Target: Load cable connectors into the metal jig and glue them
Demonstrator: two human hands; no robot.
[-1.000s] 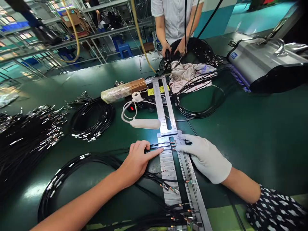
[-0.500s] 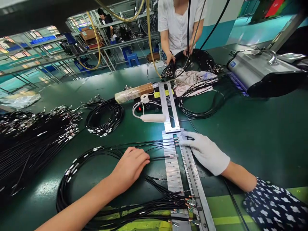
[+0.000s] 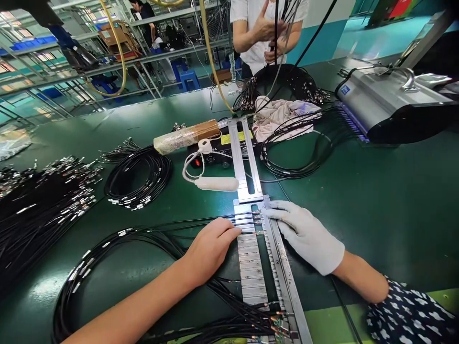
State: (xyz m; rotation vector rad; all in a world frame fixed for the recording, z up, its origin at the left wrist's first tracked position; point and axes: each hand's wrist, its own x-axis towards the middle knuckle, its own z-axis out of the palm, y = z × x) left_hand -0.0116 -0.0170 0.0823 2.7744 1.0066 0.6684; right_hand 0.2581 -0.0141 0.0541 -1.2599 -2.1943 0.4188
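Observation:
My bare left hand [image 3: 215,241] pinches a thin black cable [image 3: 247,232] over the slotted metal strip [image 3: 252,267] of a long fixture. My right hand [image 3: 308,235], in a white glove, reaches from the other side. Its fingers are stretched out, and the tips touch the upper end of the metal rail [image 3: 283,267] beside several small cable ends [image 3: 257,216] lying in the slots. At the near end of the fixture lies a bunch of black cables [image 3: 236,306] with bare coloured wire tips [image 3: 279,322]. A large loop of cable [image 3: 81,267] curves around on the left.
Beyond the fixture are a slotted metal bracket [image 3: 236,162], a black control box [image 3: 211,160] and a white handle [image 3: 217,184]. Coiled cables [image 3: 139,177] and a cable pile [image 3: 39,205] lie left. A silver machine [image 3: 387,102] stands right; a co-worker [image 3: 265,38] stands opposite.
My left hand has moved right, bringing the cable to the strip near the others. My right hand stays at the rail. The co-worker has raised both hands from the cable bundle.

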